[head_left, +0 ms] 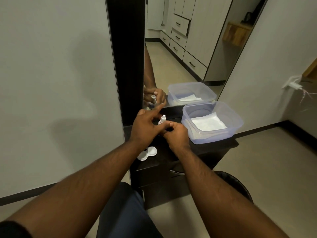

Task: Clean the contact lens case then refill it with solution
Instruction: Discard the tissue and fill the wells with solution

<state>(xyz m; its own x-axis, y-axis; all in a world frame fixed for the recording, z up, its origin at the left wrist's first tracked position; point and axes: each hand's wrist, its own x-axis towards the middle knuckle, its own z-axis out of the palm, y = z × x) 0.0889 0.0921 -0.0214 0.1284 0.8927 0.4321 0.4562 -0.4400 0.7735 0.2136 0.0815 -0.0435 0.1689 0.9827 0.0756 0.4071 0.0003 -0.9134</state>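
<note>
The right hand (176,133) is curling round the small solution bottle (162,120) while the left hand (145,125) is spreading its fingers beside it; the contact lens case (147,153) is lying open on the dark cabinet (214,148), nearer and left, where a forearm could sweep it off

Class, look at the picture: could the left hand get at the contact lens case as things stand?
Probably yes. The contact lens case lies uncovered on the cabinet top, just below the left hand, with nothing between them.
</note>
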